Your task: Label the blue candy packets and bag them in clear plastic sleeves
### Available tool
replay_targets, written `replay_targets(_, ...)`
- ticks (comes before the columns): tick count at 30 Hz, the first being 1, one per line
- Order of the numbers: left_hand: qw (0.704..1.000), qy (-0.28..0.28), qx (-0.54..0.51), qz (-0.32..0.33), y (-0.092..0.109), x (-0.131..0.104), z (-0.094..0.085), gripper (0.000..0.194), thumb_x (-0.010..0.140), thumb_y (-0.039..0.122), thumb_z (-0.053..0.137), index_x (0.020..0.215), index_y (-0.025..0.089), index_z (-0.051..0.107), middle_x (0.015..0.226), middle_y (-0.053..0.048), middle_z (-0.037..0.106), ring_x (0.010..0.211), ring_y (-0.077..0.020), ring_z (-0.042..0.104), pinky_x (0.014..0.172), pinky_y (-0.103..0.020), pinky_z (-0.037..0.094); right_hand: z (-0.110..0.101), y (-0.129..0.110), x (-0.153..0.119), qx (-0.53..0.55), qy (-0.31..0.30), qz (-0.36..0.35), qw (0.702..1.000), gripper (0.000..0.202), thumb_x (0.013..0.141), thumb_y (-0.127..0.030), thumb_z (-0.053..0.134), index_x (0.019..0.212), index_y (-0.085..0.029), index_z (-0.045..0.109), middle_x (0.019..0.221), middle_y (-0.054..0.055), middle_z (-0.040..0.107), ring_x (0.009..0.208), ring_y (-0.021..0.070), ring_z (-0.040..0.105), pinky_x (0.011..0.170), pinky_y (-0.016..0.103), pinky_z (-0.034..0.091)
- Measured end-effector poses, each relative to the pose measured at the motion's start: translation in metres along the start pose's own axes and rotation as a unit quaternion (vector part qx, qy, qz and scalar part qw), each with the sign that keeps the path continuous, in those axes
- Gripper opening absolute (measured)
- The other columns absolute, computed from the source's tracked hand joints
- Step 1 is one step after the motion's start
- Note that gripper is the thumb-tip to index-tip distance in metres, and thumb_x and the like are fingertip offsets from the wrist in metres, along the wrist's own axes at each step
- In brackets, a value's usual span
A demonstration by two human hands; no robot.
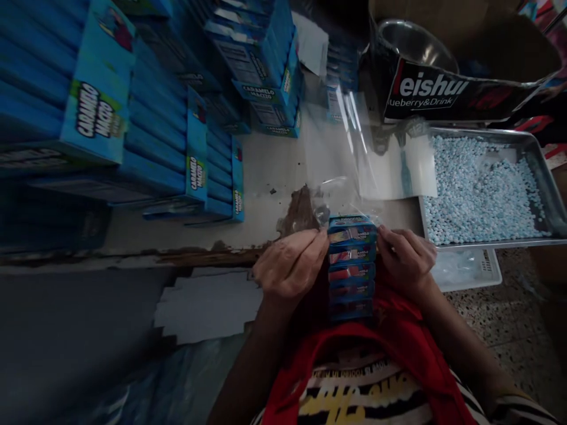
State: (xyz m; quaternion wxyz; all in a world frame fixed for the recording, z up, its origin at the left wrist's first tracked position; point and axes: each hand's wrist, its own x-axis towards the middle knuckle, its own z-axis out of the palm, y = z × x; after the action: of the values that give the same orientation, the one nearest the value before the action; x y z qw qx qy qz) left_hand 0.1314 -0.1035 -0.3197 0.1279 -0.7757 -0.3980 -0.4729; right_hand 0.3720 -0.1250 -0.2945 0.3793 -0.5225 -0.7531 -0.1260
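Note:
A stack of small blue candy boxes (352, 273) stands against my body at the table's front edge, its printed ends showing. Clear plastic film (339, 190) spreads over its far end and onto the table. At the stack's left corner, my left hand (290, 262) is closed, thumb and fingers pinching the film. My right hand (407, 254) pinches it at the right corner. Both hands touch or nearly touch the boxes; the exact grip on the film is partly hidden by the fingers.
Large blue display boxes (95, 112) are piled at left, more boxes (266, 77) at the back. At right stand a metal tray (487, 243) of small pale-blue pieces and a black carton (425, 97) holding a metal bowl (416, 44). A white basket (489, 268) sits lower.

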Motion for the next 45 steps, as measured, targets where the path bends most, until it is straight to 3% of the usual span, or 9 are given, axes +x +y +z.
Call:
replay_targets(4, 0.999, 0.017, -0.005, -0.046, 0.001, -0.028, 0.019, 0.024, 0.09, 0.015, 0.081, 0.111, 0.026, 0.075, 0.098, -0.005, 0.08, 0.091, -0.0187, 0.077, 0.087, -0.031, 0.058, 0.011, 0.012, -0.018, 0.014, -0.027, -0.007, 1.0, 0.012, 0.103, -0.017, 0.069, 0.107, -0.024, 0.078, 0.09, 0.002, 0.085, 0.074, 0.0129, 0.078, 0.071, 0.025, 0.054)
replay_targets(10, 0.962, 0.007, 0.004, -0.274, -0.009, -0.04, 0.058, 0.02, 0.092, 0.039, 0.074, 0.096, 0.023, 0.063, 0.09, -0.006, 0.074, 0.086, -0.0212, 0.072, 0.079, -0.034, 0.058, 0.016, 0.012, -0.016, 0.023, -0.048, -0.017, 0.998, 0.021, 0.103, -0.014, 0.065, 0.117, -0.025, 0.076, 0.097, 0.006, 0.086, 0.081, 0.018, 0.08, 0.075, 0.029, 0.057)
replay_targets(14, 0.959, -0.057, -0.028, -0.276, -0.006, -0.043, 0.053, 0.014, 0.099, 0.028, 0.064, 0.086, 0.023, 0.065, 0.085, -0.003, 0.074, 0.08, -0.018, 0.071, 0.076, -0.029, 0.054, 0.012, 0.012, -0.012, 0.024, -0.045, -0.046, 0.998, 0.016, 0.104, -0.014, 0.064, 0.112, -0.025, 0.073, 0.091, 0.005, 0.084, 0.076, 0.0167, 0.076, 0.072, 0.03, 0.055)
replay_targets(19, 0.963, -0.116, -0.094, -0.223, -0.001, -0.037, 0.042, 0.02, 0.106, 0.027, 0.054, 0.104, 0.022, 0.073, 0.103, -0.007, 0.081, 0.096, -0.0187, 0.076, 0.085, -0.029, 0.057, 0.014, 0.019, -0.029, 0.07, -0.041, -0.072, 0.994, 0.014, 0.102, -0.012, 0.064, 0.108, -0.023, 0.07, 0.089, 0.005, 0.081, 0.073, 0.0174, 0.07, 0.07, 0.032, 0.05)
replay_targets(25, 0.926, -0.1, -0.174, -0.321, -0.005, -0.032, 0.056, 0.019, 0.098, 0.033, 0.064, 0.083, 0.021, 0.065, 0.096, -0.002, 0.08, 0.09, -0.0178, 0.076, 0.085, -0.031, 0.061, 0.041, 0.02, -0.043, 0.036, 0.017, 0.09, 0.995, 0.018, 0.102, -0.017, 0.057, 0.088, -0.025, 0.065, 0.068, 0.0, 0.063, 0.065, 0.0176, 0.059, 0.065, 0.031, 0.045)
replay_targets(33, 0.827, -0.027, -0.24, -0.507, 0.006, -0.051, 0.069, 0.027, 0.085, 0.044, 0.075, 0.096, 0.023, 0.062, 0.083, 0.0, 0.075, 0.076, -0.0157, 0.074, 0.071, -0.026, 0.06, 0.05, 0.013, -0.049, 0.07, -0.069, 0.184, 0.978, 0.013, 0.103, -0.02, 0.055, 0.097, -0.024, 0.066, 0.093, 0.006, 0.078, 0.084, 0.0192, 0.073, 0.076, 0.029, 0.054)
replay_targets(37, 0.835, -0.073, -0.217, -0.501, 0.008, -0.06, 0.057, 0.024, 0.087, 0.041, 0.079, 0.099, 0.022, 0.07, 0.088, 0.0, 0.079, 0.08, -0.0169, 0.075, 0.076, -0.029, 0.061, 0.048, 0.014, -0.056, 0.078, -0.101, 0.156, 0.979, 0.018, 0.105, -0.02, 0.051, 0.098, -0.024, 0.067, 0.086, 0.004, 0.078, 0.077, 0.0185, 0.072, 0.073, 0.029, 0.053)
replay_targets(42, 0.9, -0.105, -0.158, -0.393, 0.011, -0.059, 0.037, 0.019, 0.094, 0.041, 0.073, 0.094, 0.022, 0.078, 0.087, -0.002, 0.08, 0.077, -0.0185, 0.076, 0.074, -0.031, 0.06, 0.033, 0.019, -0.063, 0.133, -0.117, 0.017, 0.984, 0.022, 0.106, -0.018, 0.049, 0.095, -0.024, 0.068, 0.09, 0.006, 0.079, 0.076, 0.0176, 0.069, 0.074, 0.03, 0.052)
replay_targets(45, 0.918, -0.125, -0.124, -0.356, 0.014, -0.059, 0.027, 0.021, 0.096, 0.04, 0.07, 0.09, 0.022, 0.079, 0.079, -0.002, 0.078, 0.069, -0.0159, 0.071, 0.067, -0.028, 0.055, 0.029, 0.018, -0.071, 0.105, -0.136, 0.055, 0.984, 0.02, 0.106, -0.021, 0.052, 0.096, -0.024, 0.068, 0.083, 0.004, 0.076, 0.07, 0.0174, 0.065, 0.07, 0.03, 0.05)
